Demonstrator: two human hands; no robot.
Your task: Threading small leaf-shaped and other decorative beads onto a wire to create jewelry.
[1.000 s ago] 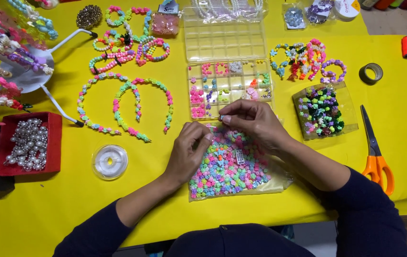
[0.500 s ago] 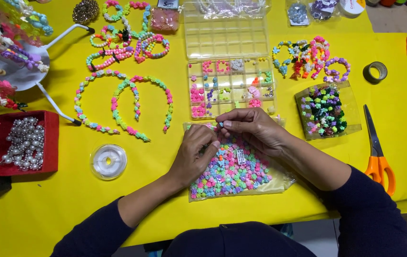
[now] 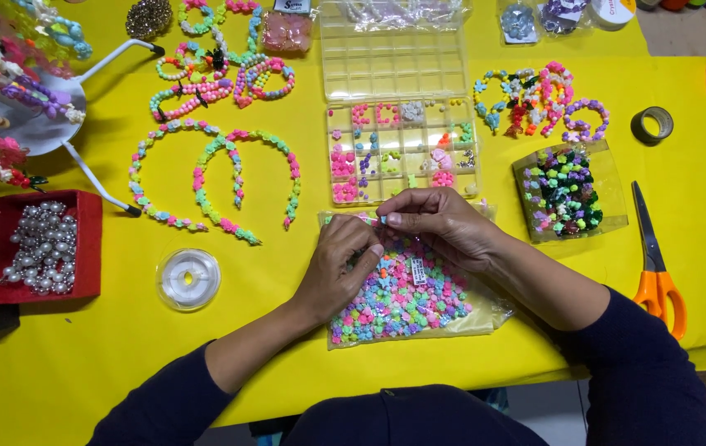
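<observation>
A clear plastic bag of small pastel flower beads [image 3: 402, 293] lies flat on the yellow bench [image 3: 287, 372], its long axis running left to right. Above its top edge, the left hand [image 3: 338, 272] and right hand [image 3: 439, 227] pinch something too small to tell. Just beyond sits a clear compartmented bead box [image 3: 402, 149]; orange-handled scissors [image 3: 654, 264] lie well right.

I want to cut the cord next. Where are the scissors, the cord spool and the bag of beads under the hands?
scissors [image 3: 658, 285], head view, orange handle.
cord spool [image 3: 187, 279], head view, centre.
bag of beads [image 3: 406, 306], head view, bead-filled middle.
</observation>
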